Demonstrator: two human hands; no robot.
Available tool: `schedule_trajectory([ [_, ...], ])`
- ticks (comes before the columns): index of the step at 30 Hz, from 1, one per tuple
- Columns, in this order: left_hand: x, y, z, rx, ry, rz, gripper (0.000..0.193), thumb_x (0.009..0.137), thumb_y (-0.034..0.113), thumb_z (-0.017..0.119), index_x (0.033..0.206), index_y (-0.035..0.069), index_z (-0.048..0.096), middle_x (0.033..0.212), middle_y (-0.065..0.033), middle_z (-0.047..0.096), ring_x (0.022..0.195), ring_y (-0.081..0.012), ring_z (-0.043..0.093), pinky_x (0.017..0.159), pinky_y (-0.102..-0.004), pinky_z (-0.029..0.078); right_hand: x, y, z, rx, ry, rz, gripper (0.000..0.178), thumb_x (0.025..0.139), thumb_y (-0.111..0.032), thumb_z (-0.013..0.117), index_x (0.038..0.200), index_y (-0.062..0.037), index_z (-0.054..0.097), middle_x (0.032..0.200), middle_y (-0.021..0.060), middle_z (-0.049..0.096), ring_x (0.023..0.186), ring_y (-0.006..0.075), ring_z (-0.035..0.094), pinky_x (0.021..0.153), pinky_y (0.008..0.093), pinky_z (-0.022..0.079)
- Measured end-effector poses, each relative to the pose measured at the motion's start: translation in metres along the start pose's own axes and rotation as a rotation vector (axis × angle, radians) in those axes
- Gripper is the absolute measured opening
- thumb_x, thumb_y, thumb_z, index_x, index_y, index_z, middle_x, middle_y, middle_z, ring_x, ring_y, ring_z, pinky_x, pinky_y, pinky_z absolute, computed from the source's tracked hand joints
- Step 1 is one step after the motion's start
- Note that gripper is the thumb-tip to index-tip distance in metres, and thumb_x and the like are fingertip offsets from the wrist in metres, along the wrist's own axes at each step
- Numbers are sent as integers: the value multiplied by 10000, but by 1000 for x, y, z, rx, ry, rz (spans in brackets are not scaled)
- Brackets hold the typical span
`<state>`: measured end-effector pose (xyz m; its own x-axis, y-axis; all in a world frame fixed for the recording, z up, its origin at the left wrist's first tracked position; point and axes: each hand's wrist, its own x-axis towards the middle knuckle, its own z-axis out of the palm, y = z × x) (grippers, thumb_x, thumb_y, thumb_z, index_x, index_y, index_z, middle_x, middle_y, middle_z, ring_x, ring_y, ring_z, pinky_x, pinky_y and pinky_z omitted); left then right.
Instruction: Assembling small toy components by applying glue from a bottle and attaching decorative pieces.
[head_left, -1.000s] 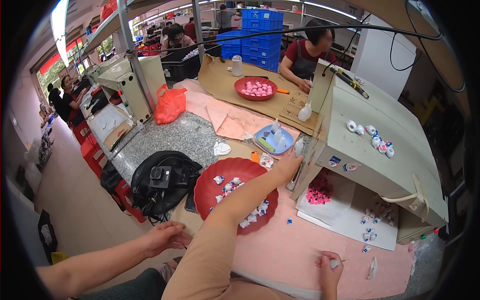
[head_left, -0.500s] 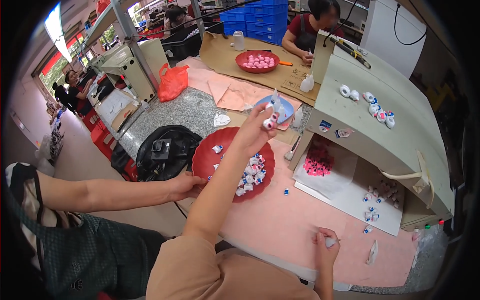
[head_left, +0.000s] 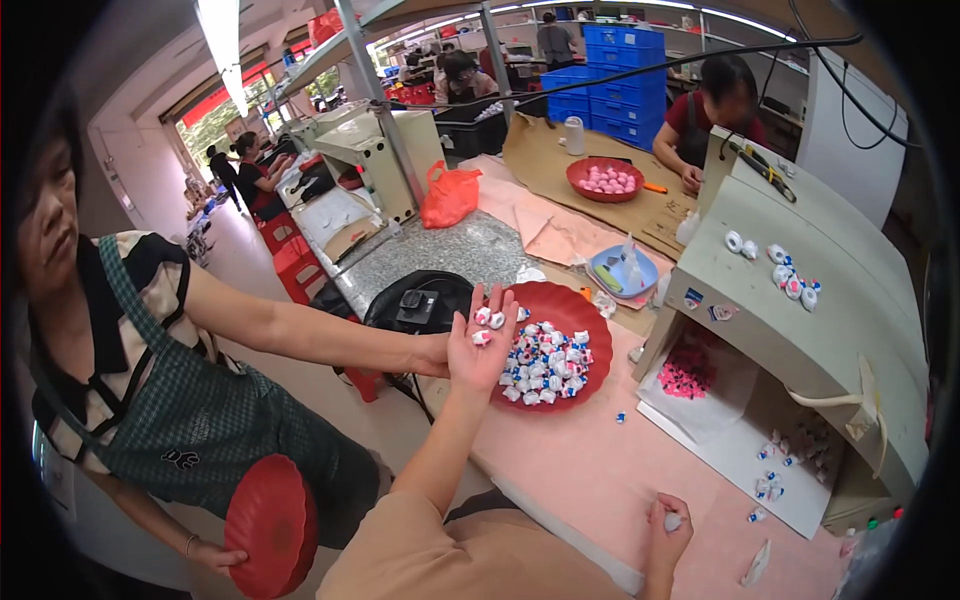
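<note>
Left hand [head_left: 477,366] has turned palm up under figurines [head_left: 496,321].

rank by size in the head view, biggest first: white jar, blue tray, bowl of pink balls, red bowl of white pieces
1. Red bowl of white pieces
2. Blue tray and bowl of pink balls: too alike to rank
3. White jar

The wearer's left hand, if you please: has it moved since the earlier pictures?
Yes, the left hand has moved leftward, away from the pale open-fronted cabinet.
</note>
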<state>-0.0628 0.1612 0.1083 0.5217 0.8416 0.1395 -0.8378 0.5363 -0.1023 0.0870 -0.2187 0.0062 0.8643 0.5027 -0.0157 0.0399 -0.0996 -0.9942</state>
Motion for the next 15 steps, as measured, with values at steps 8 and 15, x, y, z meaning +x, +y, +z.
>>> schedule_trajectory([
  [8,-18,22,22,63,-26,135,445,1035,378,295,1291,62,477,1272,-144,521,1208,-315,486,1010,-461,452,5,4,4,44,-49,-32,117,864,-10,623,973,32,632,858,40,605,758,104,560,690,226,482],
  [15,-35,62,33,364,234,227,352,1027,358,368,1210,99,520,1056,-80,600,951,-247,583,827,-390,519,4,-6,6,66,-46,13,118,888,-22,603,991,33,620,852,37,595,743,97,559,681,215,480],
])
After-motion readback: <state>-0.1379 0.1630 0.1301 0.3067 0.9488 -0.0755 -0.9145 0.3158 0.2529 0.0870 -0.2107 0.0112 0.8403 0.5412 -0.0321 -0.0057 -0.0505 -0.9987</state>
